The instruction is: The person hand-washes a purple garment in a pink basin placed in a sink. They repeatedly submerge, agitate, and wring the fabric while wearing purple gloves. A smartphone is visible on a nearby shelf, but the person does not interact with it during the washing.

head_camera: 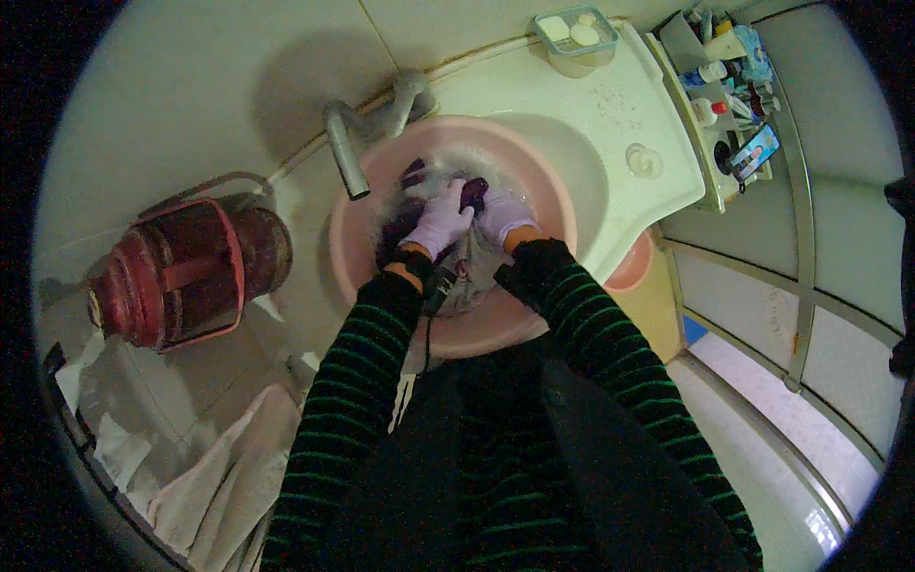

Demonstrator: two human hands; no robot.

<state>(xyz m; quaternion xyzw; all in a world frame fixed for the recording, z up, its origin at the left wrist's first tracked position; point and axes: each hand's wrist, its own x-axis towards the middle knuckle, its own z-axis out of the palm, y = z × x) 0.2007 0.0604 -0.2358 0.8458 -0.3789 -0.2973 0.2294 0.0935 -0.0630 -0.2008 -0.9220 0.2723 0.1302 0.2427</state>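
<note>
A pink plastic basin [561, 207] holds sudsy water [516, 187] and dark purple wet cloth [474, 191]. Both of my hands are inside the basin, in pale lilac gloves. My left hand [439, 220] is closed over a bunched part of the cloth, its thumb towards the right hand. My right hand [502, 214] grips the same bunch from the right, its fingertips partly hidden by cloth and foam. More dark cloth [392, 232] lies in the water left of my left hand. Dark wrist straps with a small device [441, 286] hang near my left wrist.
A grey metal faucet [347, 154] reaches over the basin's left rim. The basin rests on a white sink counter [629, 93] bearing a lidded plastic container [577, 36] and a small clear cup [644, 161]. Right is a shelf with bottles [708, 112] and a phone [755, 151]; left, a red thermos flask [193, 275].
</note>
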